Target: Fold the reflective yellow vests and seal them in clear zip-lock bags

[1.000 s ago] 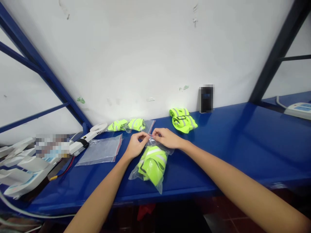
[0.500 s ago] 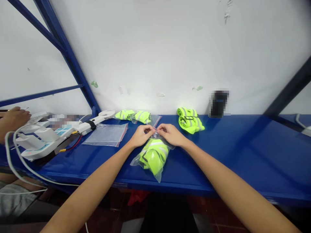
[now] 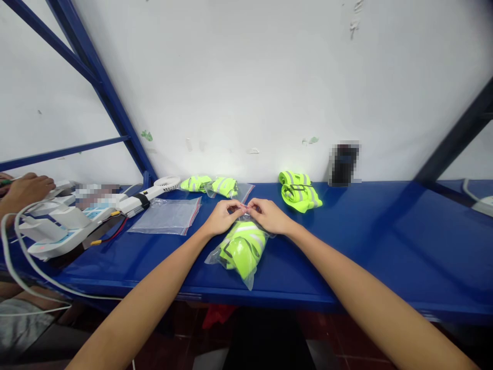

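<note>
Left hand point(image 3: 222, 218), right hand point(image 3: 270, 216) at bag point(image 3: 241, 253) mouth; open shelf point(image 3: 385, 241) rightward

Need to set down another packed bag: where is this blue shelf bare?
The blue metal shelf lies bare right of the folded neon-yellow vest and the right hand pinching the clear bagged vest. A narrower strip fronts the empty clear zip bag. Crowded left end: white devices, cables, white handheld fan.

Both arms extended forward; left hand point(image 3: 220, 218) and right hand point(image 3: 270, 216) together, fingers point(image 3: 235, 206) pinched.
</note>
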`<act>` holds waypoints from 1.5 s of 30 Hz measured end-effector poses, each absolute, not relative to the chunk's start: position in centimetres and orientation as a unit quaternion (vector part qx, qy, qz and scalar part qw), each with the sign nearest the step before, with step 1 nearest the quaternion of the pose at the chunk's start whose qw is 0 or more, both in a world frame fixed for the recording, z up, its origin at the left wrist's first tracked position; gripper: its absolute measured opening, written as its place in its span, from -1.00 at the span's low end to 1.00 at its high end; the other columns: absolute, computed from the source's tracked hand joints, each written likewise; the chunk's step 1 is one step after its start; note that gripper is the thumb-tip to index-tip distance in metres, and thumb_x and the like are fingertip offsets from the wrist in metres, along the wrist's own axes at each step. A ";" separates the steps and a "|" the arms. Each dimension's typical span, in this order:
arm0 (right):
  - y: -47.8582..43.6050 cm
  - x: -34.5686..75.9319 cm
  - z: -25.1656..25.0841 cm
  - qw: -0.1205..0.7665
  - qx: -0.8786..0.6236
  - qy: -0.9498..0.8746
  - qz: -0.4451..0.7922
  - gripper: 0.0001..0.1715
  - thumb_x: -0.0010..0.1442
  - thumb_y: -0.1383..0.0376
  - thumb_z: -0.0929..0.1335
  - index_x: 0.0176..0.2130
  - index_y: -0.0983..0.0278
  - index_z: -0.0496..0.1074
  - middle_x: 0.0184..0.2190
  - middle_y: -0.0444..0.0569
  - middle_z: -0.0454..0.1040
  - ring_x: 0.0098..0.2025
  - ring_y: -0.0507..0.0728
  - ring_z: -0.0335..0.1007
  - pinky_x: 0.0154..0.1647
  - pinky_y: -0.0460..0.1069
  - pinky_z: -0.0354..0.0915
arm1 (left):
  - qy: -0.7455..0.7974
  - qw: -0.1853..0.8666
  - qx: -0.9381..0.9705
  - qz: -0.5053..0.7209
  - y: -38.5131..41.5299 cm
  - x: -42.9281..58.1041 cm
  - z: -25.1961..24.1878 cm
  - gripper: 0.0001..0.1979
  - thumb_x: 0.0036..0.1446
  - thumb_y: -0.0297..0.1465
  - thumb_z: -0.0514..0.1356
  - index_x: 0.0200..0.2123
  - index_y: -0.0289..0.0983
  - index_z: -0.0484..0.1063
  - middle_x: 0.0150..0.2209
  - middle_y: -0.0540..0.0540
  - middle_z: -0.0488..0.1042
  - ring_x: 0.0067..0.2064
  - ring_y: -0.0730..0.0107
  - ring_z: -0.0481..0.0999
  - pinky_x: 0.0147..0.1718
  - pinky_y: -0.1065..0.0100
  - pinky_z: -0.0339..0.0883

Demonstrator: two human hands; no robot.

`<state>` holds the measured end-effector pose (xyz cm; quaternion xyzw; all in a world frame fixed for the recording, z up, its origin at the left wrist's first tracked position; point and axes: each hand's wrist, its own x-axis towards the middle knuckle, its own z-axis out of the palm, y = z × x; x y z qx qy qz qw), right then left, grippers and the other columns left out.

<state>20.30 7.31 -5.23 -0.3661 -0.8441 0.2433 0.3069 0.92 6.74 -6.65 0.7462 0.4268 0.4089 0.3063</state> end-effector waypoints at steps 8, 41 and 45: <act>6.5 21.4 -4.7 0.253 -0.379 -0.841 0.292 -0.70 0.29 0.18 0.23 -0.33 0.31 0.41 -0.46 -0.13 0.40 -0.43 0.01 0.25 -0.39 -0.10 0.10 | 0.435 0.420 0.663 0.441 7.8 0.0 -7.3 -0.77 -0.08 -0.25 0.33 -0.51 -0.33 0.57 -0.52 -0.03 0.50 -0.44 0.41 0.40 -0.37 0.37 0.22; 3.1 23.2 -2.9 0.162 -0.407 -0.663 0.607 -0.48 0.18 0.09 0.38 0.02 0.36 0.35 -0.36 0.05 0.57 -0.75 -0.14 -0.05 -0.79 -0.15 0.01 | 0.337 0.548 0.467 0.607 7.3 -2.3 -6.1 -0.72 0.08 -0.22 0.27 -0.22 -0.26 0.37 -0.18 -0.16 0.59 -0.21 0.32 0.59 -0.19 0.31 0.40; 2.8 19.4 -3.3 0.186 -0.346 -0.617 0.682 -0.81 0.21 0.24 0.35 -0.32 0.34 0.35 -0.44 0.04 0.57 -0.69 -0.07 0.25 -0.73 -0.17 0.17 | 0.352 0.531 0.456 0.622 7.3 -2.6 -5.1 -0.64 0.16 -0.15 0.12 -0.12 -0.28 0.38 -0.14 -0.22 0.56 -0.11 0.24 0.56 -0.15 0.27 0.41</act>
